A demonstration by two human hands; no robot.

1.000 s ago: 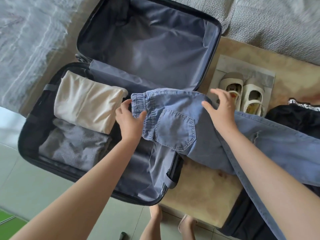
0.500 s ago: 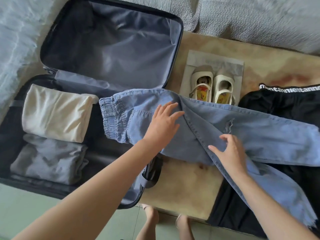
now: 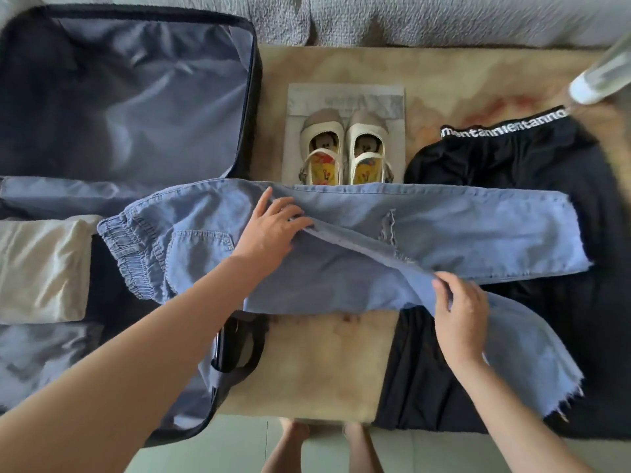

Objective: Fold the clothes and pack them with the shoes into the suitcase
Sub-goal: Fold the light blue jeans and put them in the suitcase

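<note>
Light blue jeans [image 3: 444, 230] lie across the low table, waistband over the edge of the open dark suitcase [image 3: 249, 97]. My left hand [image 3: 273, 227] rests flat on the seat of the jeans with straight fingers. My right hand [image 3: 459, 312] pinches the edge of the near leg, which runs diagonally to the lower right. In the suitcase's near half lie a folded cream garment [image 3: 41, 264] and a folded grey garment [image 3: 37, 356]. A pair of white shoes [image 3: 345, 151] stands on a paper sheet behind the jeans.
A black garment with a lettered white waistband [image 3: 532, 158] is spread on the right of the beige table [image 3: 307, 363], partly under the jeans. A grey sofa [image 3: 409, 18] runs along the back. A blurred pale object [image 3: 601, 76] hangs at the upper right. Bare feet stand below the table edge.
The jeans have been laid flat across the table with the legs spread right. My left hand moved from the waistband to the seat; my right hand went down to the near leg's edge.
</note>
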